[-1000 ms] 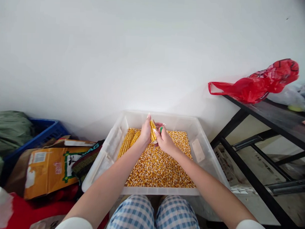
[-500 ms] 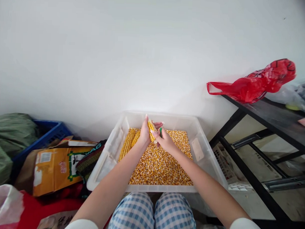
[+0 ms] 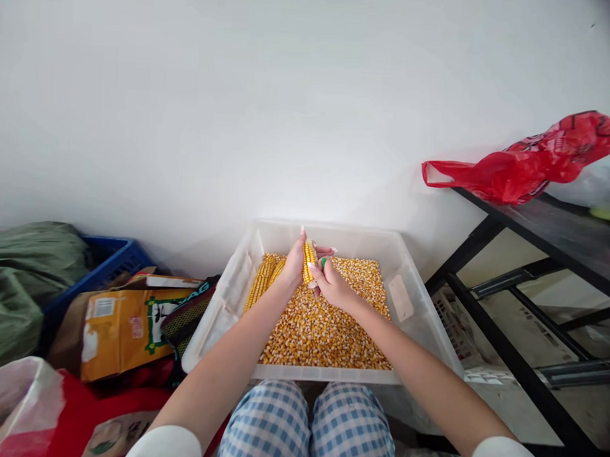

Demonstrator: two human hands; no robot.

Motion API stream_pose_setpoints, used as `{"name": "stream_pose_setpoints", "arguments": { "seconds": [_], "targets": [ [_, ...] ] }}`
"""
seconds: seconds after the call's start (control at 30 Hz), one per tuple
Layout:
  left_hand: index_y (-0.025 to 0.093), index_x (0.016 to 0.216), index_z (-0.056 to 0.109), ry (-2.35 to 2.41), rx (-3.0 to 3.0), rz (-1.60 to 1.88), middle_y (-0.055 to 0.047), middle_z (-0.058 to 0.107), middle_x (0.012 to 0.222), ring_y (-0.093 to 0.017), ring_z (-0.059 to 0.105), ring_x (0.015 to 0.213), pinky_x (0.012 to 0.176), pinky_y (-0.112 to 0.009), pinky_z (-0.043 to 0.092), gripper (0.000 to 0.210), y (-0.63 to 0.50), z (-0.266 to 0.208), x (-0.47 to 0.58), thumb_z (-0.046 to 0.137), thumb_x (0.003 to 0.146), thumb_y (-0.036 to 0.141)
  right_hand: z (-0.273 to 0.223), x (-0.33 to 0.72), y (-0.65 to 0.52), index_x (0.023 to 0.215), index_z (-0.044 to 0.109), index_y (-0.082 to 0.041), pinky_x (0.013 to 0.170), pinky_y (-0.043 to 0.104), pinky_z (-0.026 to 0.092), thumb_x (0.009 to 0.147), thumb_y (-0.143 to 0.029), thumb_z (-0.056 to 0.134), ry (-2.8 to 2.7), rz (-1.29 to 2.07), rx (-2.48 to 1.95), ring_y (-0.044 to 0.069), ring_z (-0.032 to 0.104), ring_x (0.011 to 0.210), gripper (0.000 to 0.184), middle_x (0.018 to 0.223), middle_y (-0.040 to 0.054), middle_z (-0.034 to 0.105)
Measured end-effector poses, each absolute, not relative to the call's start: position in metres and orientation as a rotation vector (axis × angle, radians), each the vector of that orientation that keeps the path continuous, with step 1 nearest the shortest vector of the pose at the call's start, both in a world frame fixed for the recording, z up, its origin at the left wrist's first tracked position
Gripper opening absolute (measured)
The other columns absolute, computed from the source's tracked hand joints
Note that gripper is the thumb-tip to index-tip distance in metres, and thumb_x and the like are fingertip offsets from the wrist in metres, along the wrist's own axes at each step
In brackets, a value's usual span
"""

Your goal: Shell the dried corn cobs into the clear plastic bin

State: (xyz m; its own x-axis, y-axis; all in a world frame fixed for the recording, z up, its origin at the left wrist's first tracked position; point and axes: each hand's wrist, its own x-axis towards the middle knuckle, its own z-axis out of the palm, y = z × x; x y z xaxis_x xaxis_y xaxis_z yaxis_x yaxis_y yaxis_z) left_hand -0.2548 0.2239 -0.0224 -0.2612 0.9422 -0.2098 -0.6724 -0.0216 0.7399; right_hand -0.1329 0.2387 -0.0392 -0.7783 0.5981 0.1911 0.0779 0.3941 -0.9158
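Observation:
A yellow corn cob (image 3: 309, 256) stands nearly upright above the bin, with my left hand (image 3: 294, 260) wrapped round it from the left and its fingers showing behind. My right hand (image 3: 334, 285) is closed at the cob's right side, thumb against the kernels. A small green thing (image 3: 324, 262), perhaps a tool's handle, shows in its grip; the rest is hidden. Below both hands, loose corn kernels (image 3: 326, 336) fill much of a translucent plastic bin (image 3: 397, 375). Several whole cobs (image 3: 259, 283) lie along the bin's left side, partly behind my left forearm.
On the right, a black metal rack (image 3: 487, 315) carries a red plastic bag (image 3: 522, 173). To the left are an orange carton (image 3: 118, 332), a blue crate (image 3: 129, 250), a green sack (image 3: 20, 292) and a red bag (image 3: 73, 407). A white wall rises behind the bin.
The view has shifted slightly, so most things appear a little further right. The cob is turned more upright in my left hand. My right hand stays closed against its side.

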Motion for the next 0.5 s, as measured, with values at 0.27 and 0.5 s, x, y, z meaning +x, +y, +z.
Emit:
{"name": "stream_pose_setpoints", "arguments": {
  "seconds": [0.27,0.5],
  "targets": [
    [0.017,0.063,0.056,0.89,0.371,1.536,-0.012,0.07,0.072,-0.027,0.068,0.069,0.052,-0.032,0.053,0.045,0.229,-0.04,-0.263,0.054,0.075,0.06,-0.047,-0.133,0.239,0.096,0.036,-0.023,0.043,0.024,0.042,0.091,-0.043,0.036,-2.227,1.365,-0.571,0.012,0.053,0.044,0.021,0.07,-0.0012,0.054],
    [0.015,0.072,0.064,0.897,0.287,1.453,-0.015,0.069,0.071,-0.03,0.068,0.069,0.049,-0.035,0.052,0.05,0.228,-0.039,-0.264,0.049,0.076,0.063,-0.049,-0.134,0.244,0.094,0.036,-0.023,0.042,0.023,0.041,0.091,-0.044,0.036,-2.253,1.404,-0.56,0.012,0.052,0.043,0.021,0.063,-0.0046,0.049]
  ]
}}
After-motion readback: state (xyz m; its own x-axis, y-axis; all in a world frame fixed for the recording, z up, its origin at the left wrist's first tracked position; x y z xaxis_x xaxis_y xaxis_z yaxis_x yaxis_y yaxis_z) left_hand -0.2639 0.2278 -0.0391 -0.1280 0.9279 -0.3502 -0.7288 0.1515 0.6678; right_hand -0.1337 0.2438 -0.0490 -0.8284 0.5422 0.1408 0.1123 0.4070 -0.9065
